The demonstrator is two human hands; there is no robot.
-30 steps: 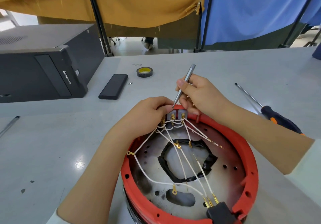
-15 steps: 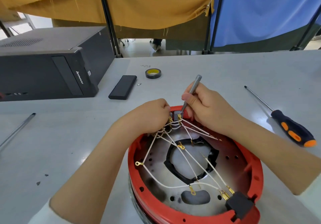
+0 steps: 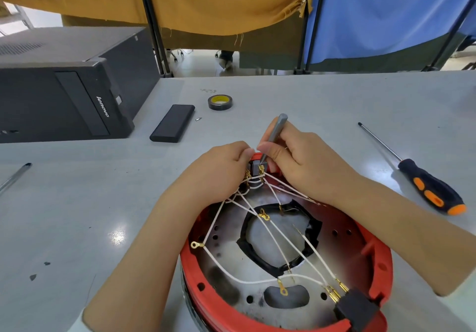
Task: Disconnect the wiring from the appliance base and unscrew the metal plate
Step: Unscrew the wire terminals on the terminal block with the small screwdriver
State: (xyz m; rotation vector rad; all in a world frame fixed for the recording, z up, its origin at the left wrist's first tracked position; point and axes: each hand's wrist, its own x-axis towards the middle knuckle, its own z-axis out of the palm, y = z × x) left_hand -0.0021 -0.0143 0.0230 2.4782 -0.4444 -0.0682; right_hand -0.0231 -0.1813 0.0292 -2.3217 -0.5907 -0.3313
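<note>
A round red appliance base [image 3: 381, 267] lies upside down in front of me, with a metal plate [image 3: 342, 257] inside it. White wires [image 3: 260, 280] with gold terminals cross the plate from a grey terminal block [image 3: 255, 168] at the far rim to a black connector [image 3: 356, 309] at the near rim. My left hand [image 3: 219, 169] pinches the block at its left side. My right hand [image 3: 306, 161] grips a thin grey metal screwdriver [image 3: 276, 132], its tip set on the block's top.
A black computer case [image 3: 64, 92] stands at the far left. A black flat box [image 3: 173, 122], a tiny screw [image 3: 198, 119] and a roll of black tape [image 3: 220, 102] lie behind the base. An orange-and-black screwdriver [image 3: 427, 185] lies at the right, a metal rod [image 3: 14, 177] at the left edge.
My head has leaned closer and the view has shifted, so the base sits lower and nearer. Both hands stay at the terminal block; the thin screwdriver stands more upright with its tip on the block.
</note>
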